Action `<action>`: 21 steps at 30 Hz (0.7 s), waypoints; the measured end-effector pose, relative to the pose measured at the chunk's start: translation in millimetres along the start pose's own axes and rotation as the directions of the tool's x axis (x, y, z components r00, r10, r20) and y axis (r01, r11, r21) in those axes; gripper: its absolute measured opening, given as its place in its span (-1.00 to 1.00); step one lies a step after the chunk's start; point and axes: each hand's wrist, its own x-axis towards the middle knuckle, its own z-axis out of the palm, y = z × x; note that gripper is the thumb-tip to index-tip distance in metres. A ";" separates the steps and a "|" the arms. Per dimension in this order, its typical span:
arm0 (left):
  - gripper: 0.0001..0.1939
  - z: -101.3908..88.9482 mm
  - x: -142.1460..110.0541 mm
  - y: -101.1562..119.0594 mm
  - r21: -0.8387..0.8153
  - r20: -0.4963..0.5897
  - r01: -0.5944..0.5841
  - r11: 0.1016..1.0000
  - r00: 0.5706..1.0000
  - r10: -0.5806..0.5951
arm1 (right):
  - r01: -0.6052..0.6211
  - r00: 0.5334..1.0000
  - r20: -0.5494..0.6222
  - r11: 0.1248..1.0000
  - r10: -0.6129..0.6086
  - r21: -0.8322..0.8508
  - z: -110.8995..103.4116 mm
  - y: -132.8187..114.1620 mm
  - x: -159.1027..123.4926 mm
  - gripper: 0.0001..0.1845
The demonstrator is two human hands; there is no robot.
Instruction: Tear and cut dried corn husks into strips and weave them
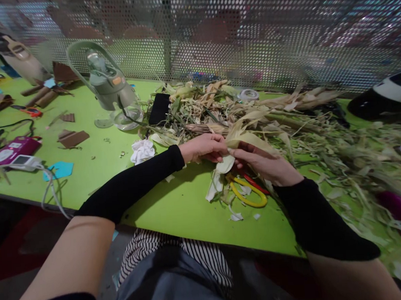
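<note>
The near edge of the green desk (pixel 190 217) crosses just beyond striped trousers (pixel 206 257). A little way in lie pale scraps (pixel 236 217) and, right of them, scissors (pixel 257 204) with yellow and red handles, partly under the right hand. Just farther, the two hands meet over a pale husk (pixel 225 165): the left hand (pixel 203 148) has its fingers curled in, its grip closed at the husk's left edge, while the right hand (pixel 268 163) pinches it from the right, thumb on top — both grips nearly touching, with little gap between fingers. To the left are a crumpled tissue (pixel 143 151), blue paper (pixel 62 169) and a purple device (pixel 14 150). Beyond the hands spreads a heap of dry husks (pixel 215 115), running far to the right — a black phone (pixel 159 109) lies at its left end, a bottle (pixel 111 87) stands left of that, and a tape roll (pixel 248 95) sits behind. Farthest is a perforated screen (pixel 208 42).
</note>
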 end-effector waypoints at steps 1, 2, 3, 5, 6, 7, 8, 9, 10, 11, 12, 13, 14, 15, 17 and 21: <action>-0.78 -2.1 -0.9 1.8 -0.020 0.030 0.024 1.000 0.999 -0.023 | -0.029 0.999 0.021 1.000 0.029 0.009 -1.7 -3.6 -1.0 -0.69; -0.80 -4.2 -1.6 3.4 -0.025 0.049 0.030 0.999 0.998 -0.029 | -0.061 0.997 0.042 0.998 0.061 0.005 -3.3 -7.4 -2.1 -0.68; -0.80 -6.0 -2.1 4.6 -0.015 0.061 0.026 1.000 0.998 -0.025 | -0.078 0.995 0.060 0.997 0.078 -0.011 -4.8 -11.1 -3.0 -0.67; -0.80 -8.5 -2.5 5.9 0.028 0.067 -0.014 1.000 0.998 0.012 | -0.047 0.997 0.060 0.996 0.052 -0.073 -7.1 -16.4 -4.1 -0.66; -0.80 -9.0 -2.4 6.0 0.058 0.062 -0.042 0.997 0.997 0.039 | -0.031 0.997 0.064 0.994 0.038 -0.105 -7.8 -17.8 -4.2 -0.67; -0.81 -8.9 -2.3 5.8 0.094 0.057 -0.071 0.993 0.996 0.066 | -0.014 0.998 0.063 0.990 0.023 -0.139 -8.2 -18.6 -4.0 -0.68; -0.82 -8.3 -2.3 5.4 0.138 0.049 -0.100 0.985 0.994 0.094 | 0.005 0.998 0.059 0.983 0.006 -0.183 -8.4 -18.8 -3.7 -0.69; -0.84 -7.2 -2.4 4.7 0.192 0.037 -0.130 0.973 0.991 0.125 | 0.030 0.999 0.045 0.969 -0.020 -0.244 -8.2 -18.8 -3.4 -0.70; -0.86 -5.7 -2.7 4.0 0.265 0.024 -0.160 0.951 0.987 0.160 | 0.063 0.998 0.036 0.946 -0.055 -0.319 -7.9 -18.9 -3.3 -0.70; -0.87 -3.9 -3.2 3.1 0.360 0.006 -0.191 0.913 0.979 0.202 | 0.107 0.994 0.029 0.915 -0.104 -0.388 -7.2 -19.2 -3.5 -0.72; -0.87 -1.9 -3.8 2.2 0.472 -0.016 -0.219 0.854 0.966 0.257 | 0.155 0.987 0.023 0.882 -0.162 -0.444 -6.5 -19.7 -3.9 -0.73; -0.87 0.2 -4.6 1.2 0.587 -0.037 -0.241 0.773 0.946 0.322 | 0.195 0.977 0.018 0.850 -0.214 -0.489 -5.5 -20.5 -4.5 -0.74; -0.88 2.2 -5.3 0.1 0.690 -0.053 -0.248 0.680 0.920 0.388 | 0.218 0.968 0.010 0.826 -0.249 -0.521 -4.5 -21.4 -5.1 -0.75; -0.90 4.0 -5.9 -1.0 0.768 -0.061 -0.242 0.593 0.893 0.445 | 0.226 0.963 -0.002 0.812 -0.269 -0.539 -3.5 -22.4 -5.7 -0.75; -0.95 6.4 -6.5 -3.1 0.844 -0.068 -0.221 0.489 0.860 0.506 | 0.222 0.960 -0.020 0.804 -0.279 -0.552 -1.7 -23.6 -6.0 -0.74; -0.88 7.3 -6.6 -3.3 0.827 -0.087 -0.209 0.522 0.870 0.486 | 0.124 0.981 -0.074 0.875 -0.179 -0.468 1.1 -20.9 -3.0 -0.76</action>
